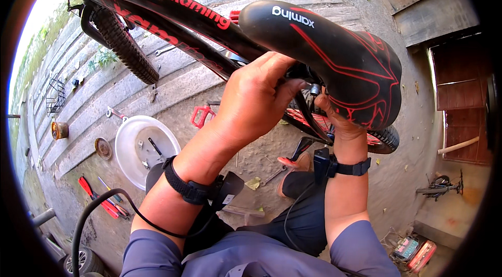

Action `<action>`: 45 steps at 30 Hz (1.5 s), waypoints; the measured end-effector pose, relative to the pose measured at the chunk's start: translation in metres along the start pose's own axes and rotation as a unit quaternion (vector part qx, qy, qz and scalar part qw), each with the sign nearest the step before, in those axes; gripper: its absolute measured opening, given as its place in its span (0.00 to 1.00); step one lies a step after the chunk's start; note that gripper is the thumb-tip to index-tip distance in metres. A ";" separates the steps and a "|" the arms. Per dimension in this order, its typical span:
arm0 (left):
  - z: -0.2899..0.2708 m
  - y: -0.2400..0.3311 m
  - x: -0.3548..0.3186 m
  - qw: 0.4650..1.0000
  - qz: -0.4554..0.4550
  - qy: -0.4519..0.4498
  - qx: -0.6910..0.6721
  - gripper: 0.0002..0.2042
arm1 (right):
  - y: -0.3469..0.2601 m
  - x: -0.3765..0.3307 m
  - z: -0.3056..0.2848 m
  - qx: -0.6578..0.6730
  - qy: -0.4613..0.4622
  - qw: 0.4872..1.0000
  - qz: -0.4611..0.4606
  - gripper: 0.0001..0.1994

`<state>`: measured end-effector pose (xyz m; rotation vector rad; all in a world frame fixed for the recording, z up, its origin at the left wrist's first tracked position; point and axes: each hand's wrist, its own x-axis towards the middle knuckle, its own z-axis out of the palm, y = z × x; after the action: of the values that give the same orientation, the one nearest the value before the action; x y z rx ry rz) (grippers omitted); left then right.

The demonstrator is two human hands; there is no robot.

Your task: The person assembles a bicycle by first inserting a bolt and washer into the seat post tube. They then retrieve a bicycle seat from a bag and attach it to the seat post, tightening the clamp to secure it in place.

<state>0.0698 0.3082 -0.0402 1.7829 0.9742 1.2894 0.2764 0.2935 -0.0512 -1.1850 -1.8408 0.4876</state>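
A black bicycle saddle point(340, 60) with red lines sits on a black and red bicycle frame point(204, 18). Beneath it, at the seat clamp, a small round metal bolt end point(315, 89) shows. My left hand point(256, 94) is closed in a pinch, its thumb tip against this bolt end; its fingertips partly vanish under the saddle. My right hand point(342, 120) reaches under the saddle's rear, with its thumb bent up just below the bolt end. The saddle hides its other fingers, so what they grip cannot be made out.
A white basin point(123, 146) holding small parts stands at left, near red-handled tools point(107, 206) and a rusty can point(60, 130). A red pedal point(201, 116) juts out beside my left forearm. A wrench point(274, 174) lies by my foot. At lower right stands a red toolbox point(421, 256).
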 end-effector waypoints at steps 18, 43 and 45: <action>-0.023 0.022 0.022 0.886 -0.037 -0.025 -0.461 0.20 | 0.016 -0.044 -0.047 0.275 0.068 0.957 0.061 0.43; -0.039 0.019 0.022 0.976 0.006 -0.057 -0.209 0.26 | 0.015 -0.077 -0.061 -0.183 0.068 0.933 0.301 0.22; -0.035 0.018 0.032 0.964 -0.003 -0.071 -0.256 0.25 | 0.037 -0.091 -0.065 -0.194 0.081 0.948 0.239 0.21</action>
<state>0.0462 0.3327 -0.0024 1.4408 0.5033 1.2508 0.3657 0.2229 -0.0831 -1.9012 -1.5418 0.2807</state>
